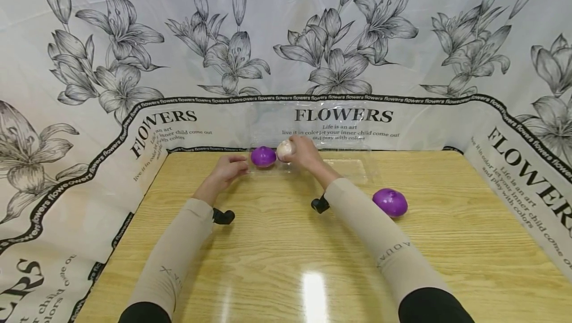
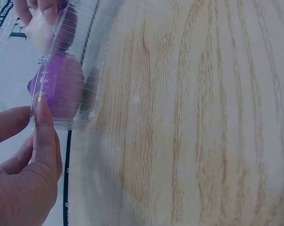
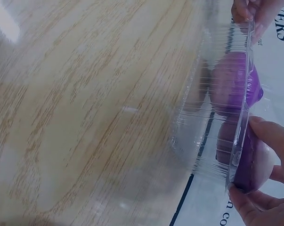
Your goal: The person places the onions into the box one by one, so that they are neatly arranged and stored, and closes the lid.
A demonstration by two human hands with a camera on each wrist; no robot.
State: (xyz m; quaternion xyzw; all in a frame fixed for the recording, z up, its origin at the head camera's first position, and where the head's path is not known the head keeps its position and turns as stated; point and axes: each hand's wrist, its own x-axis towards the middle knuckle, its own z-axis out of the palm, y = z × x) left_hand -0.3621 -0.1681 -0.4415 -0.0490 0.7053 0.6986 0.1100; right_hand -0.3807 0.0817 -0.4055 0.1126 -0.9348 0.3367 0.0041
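Note:
A clear plastic box (image 1: pixel 350 168) with ribbed sides stands at the back of the table. My left hand (image 1: pixel 228 169) pinches the rim at the box's left end between thumb and fingers, plainest in the left wrist view. Just inside that end sits a glossy purple onion-shaped piece (image 1: pixel 263 157), its pointed tip up. Beside it, my right hand (image 1: pixel 306 152) grips a similar round piece (image 3: pixel 259 165), white above and purple below, partly inside the box. Another purple onion-shaped piece (image 1: pixel 391 202) lies on the table, right of my right forearm.
The wood-grain table (image 1: pixel 268 253) reaches back to a white flower-printed cloth (image 1: pixel 250 75), which hangs behind and along both sides. A transparent raised lid (image 1: pixel 313 109) appears to stand behind the box, against the cloth. Black mounts (image 1: pixel 223 216) project from the wrists.

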